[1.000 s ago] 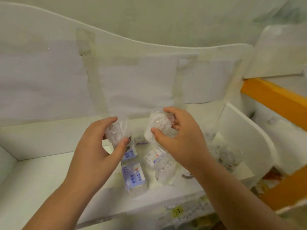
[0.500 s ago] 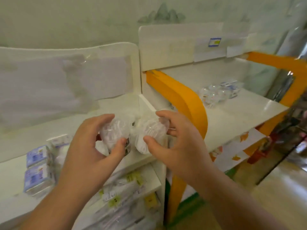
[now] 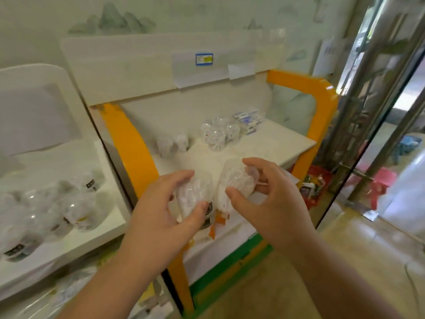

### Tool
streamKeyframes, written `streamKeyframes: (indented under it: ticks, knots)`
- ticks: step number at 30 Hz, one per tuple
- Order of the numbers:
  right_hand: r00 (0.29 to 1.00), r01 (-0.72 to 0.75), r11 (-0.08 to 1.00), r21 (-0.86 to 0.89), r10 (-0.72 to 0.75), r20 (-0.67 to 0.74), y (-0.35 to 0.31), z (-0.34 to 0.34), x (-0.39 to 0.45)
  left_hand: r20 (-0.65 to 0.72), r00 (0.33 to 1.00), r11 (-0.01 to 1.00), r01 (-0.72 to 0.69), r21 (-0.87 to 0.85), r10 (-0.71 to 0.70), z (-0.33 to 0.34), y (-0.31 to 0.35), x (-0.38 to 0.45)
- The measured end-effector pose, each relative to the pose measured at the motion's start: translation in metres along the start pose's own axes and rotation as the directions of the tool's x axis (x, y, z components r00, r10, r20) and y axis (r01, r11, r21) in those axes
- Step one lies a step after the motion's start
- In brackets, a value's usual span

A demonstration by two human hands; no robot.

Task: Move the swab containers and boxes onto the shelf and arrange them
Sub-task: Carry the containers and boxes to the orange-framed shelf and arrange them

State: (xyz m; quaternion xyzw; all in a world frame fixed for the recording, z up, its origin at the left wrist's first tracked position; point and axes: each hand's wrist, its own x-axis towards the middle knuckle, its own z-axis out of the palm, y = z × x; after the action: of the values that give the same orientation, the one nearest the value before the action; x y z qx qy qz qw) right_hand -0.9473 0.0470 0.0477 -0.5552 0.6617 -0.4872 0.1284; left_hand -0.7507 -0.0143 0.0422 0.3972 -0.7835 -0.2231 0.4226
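Hands have swung from the white shelf [image 3: 69, 240] to the orange shelf [image 3: 276, 143]: left hand [image 3: 158, 217] and right hand [image 3: 273, 203] each hold a swab tub [image 3: 195, 194], ready to set down.

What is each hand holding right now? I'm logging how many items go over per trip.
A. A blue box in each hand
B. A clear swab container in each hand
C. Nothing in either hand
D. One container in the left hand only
B: the left hand curls round one clear swab container, and the right hand curls round a second clear container, both in front of the orange-framed shelf.
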Motion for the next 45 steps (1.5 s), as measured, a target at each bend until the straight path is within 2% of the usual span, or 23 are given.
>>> streamKeyframes:
  ticks: [5, 9, 15, 19, 23, 26, 29, 34, 38, 45]
  knots:
    - [0.999, -0.040, 0.998, -0.038, 0.040, -0.003, 0.046, -0.020, 0.040, 0.022, 0.998, 0.998, 0.051, 0.032, -0.052, 0.061, -0.006, 0.038]
    - [0.998, -0.062, 0.996, -0.067, 0.063, 0.017, 0.081, -0.022, 0.082, -0.018, 0.994, 0.994, 0.106, 0.038, -0.105, 0.099, -0.029, 0.076]
    - [0.982, -0.051, 0.993, -0.109, 0.070, 0.174, 0.112, -0.006, 0.144, -0.088, 0.979, 0.973, 0.196, 0.122, -0.186, 0.131, -0.065, 0.128]
    - [0.963, -0.059, 0.998, -0.030, 0.065, 0.263, 0.127, 0.022, 0.180, -0.146, 0.958, 0.944, 0.270, 0.189, -0.245, 0.140, -0.084, 0.148]
    - [0.926, -0.041, 0.998, 0.048, 0.020, 0.377, 0.139, 0.065, 0.217, -0.254, 0.898, 0.883, 0.415, 0.219, -0.359, 0.141, -0.106, 0.157]
    - [0.880, 0.007, 0.998, 0.066, -0.038, 0.473, 0.146, 0.102, 0.240, -0.293, 0.833, 0.835, 0.526, 0.159, -0.469, 0.138, -0.124, 0.165]
    - [0.830, 0.070, 0.997, 0.044, -0.083, 0.551, 0.149, 0.135, 0.257, -0.348, 0.783, 0.801, 0.585, 0.128, -0.516, 0.137, -0.135, 0.171]
    - [0.808, 0.163, 0.986, 0.032, -0.152, 0.569, 0.149, 0.171, 0.278, -0.390, 0.706, 0.758, 0.651, 0.029, -0.591, 0.144, -0.158, 0.181]
    - [0.819, 0.150, 0.988, 0.030, -0.141, 0.557, 0.149, 0.192, 0.294, -0.429, 0.706, 0.770, 0.637, 0.037, -0.564, 0.149, -0.161, 0.194]
    - [0.803, 0.065, 0.993, 0.094, -0.108, 0.586, 0.150, 0.209, 0.310, -0.383, 0.717, 0.738, 0.664, 0.122, -0.582, 0.148, -0.177, 0.205]
